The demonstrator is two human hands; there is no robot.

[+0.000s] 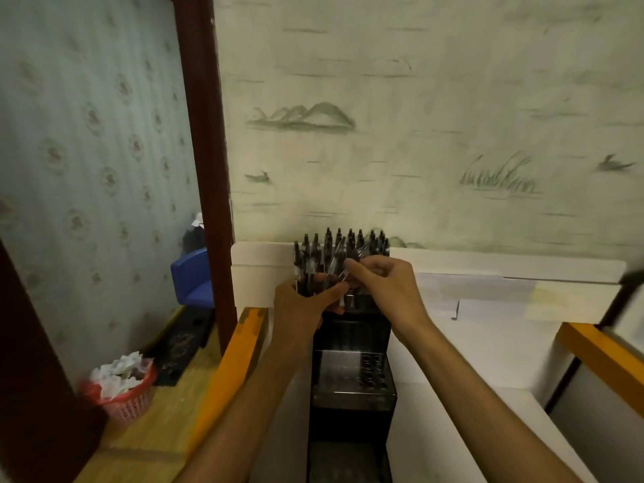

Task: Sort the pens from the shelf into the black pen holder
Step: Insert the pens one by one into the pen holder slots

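While hands [343,285] grip pens [339,251] | black pen holder [352,346]: back tier full

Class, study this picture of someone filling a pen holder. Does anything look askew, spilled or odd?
Mostly tidy. One pen, pinched by the right hand, leans aslant across the upright pens in the black pen holder. The left hand grips the bunch. At lower left, crumpled paper overfills the pink basket.

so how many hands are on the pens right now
2. The left hand grips the bunch of pens from the left; the right hand pinches one pen on the right. No others visible.
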